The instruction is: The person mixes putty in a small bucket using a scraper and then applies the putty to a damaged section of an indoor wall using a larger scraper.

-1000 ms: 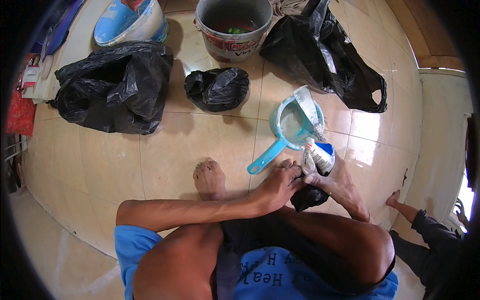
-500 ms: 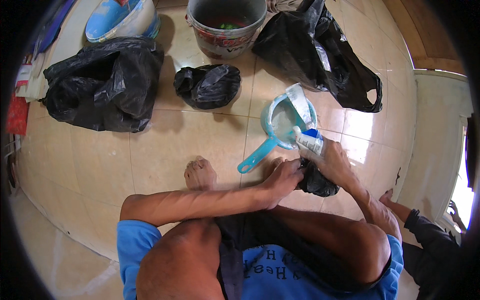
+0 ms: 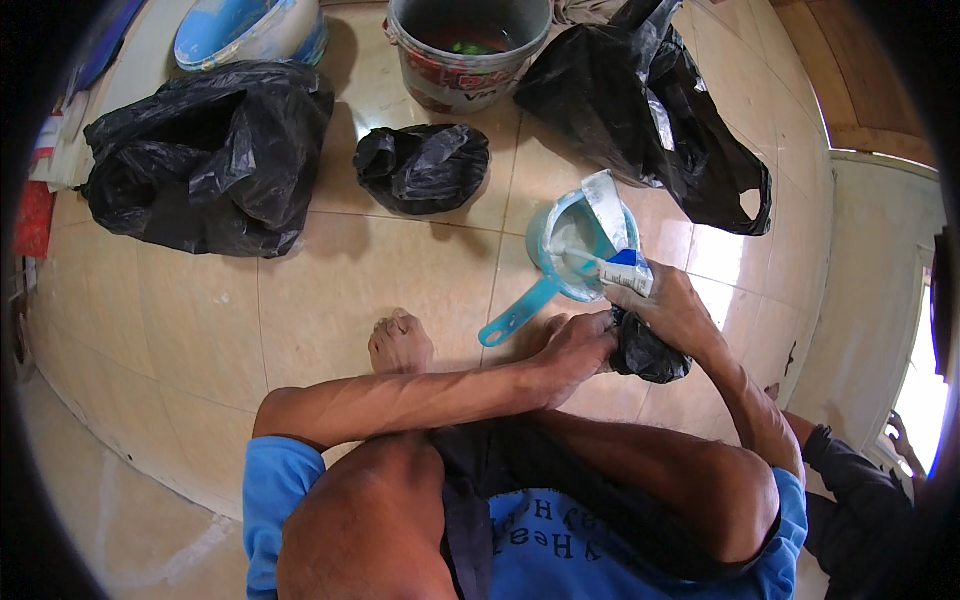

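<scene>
A turquoise dipper (image 3: 517, 312) sits on the tiled floor before me, its handle toward my left foot. Whitish matter coats its inside, and a flat whitish blade-like piece (image 3: 605, 210) leans in it. My right hand (image 3: 665, 300) is closed round a small white-and-blue tube (image 3: 628, 272), tilted with its end over the dipper. A white streak runs from that end into the dipper; I cannot tell whether it is a nozzle or flowing stuff. My left hand (image 3: 585, 345) is closed on the gathered top of a small black plastic bag (image 3: 652, 352), just below the tube.
A larger black plastic bag (image 3: 215, 165) lies far left, a small black bag (image 3: 425, 172) at centre and another black bag (image 3: 640, 110) far right. Behind stand a bucket (image 3: 465, 85) and a blue-and-white basin (image 3: 250, 35). Another person's dark-clothed limb (image 3: 860, 480) shows at the right.
The tube in my right hand has tilted flatter, and a white streak now shows from its end into the dipper. The small black bag has shifted slightly right. The view has moved a little.
</scene>
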A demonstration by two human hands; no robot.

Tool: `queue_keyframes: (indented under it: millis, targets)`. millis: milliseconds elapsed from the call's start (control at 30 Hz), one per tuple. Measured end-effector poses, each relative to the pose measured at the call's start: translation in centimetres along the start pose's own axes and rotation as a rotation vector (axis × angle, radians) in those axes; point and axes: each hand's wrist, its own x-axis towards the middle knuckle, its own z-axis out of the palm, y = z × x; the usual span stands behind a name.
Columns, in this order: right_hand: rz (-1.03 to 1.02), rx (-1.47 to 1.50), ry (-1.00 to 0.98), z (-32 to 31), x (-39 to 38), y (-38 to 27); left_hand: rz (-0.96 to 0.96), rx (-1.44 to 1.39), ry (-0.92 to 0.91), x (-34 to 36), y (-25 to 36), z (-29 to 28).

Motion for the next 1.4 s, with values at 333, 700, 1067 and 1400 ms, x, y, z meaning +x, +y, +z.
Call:
queue_keyframes:
  millis: [333,700,1067,1400]
  targets:
    - [0.065,-0.07,0.08,0.2,0.9,0.5,0.008,0.029,0.004,0.8,-0.2,-0.6]
    - [0.121,-0.077,0.039,0.0,1.5,-0.1,0.054,-0.098,-0.018,0.0,0.5,0.1]
    - [0.044,0.1,0.153,0.5,-0.3,0.4,0.088,0.238,0.074,0.0,-0.6,-1.1]
    - [0.103,0.372,0.242,1.5,-3.9,1.4,0.23,0.334,0.147,-3.7,2.5,0.0]
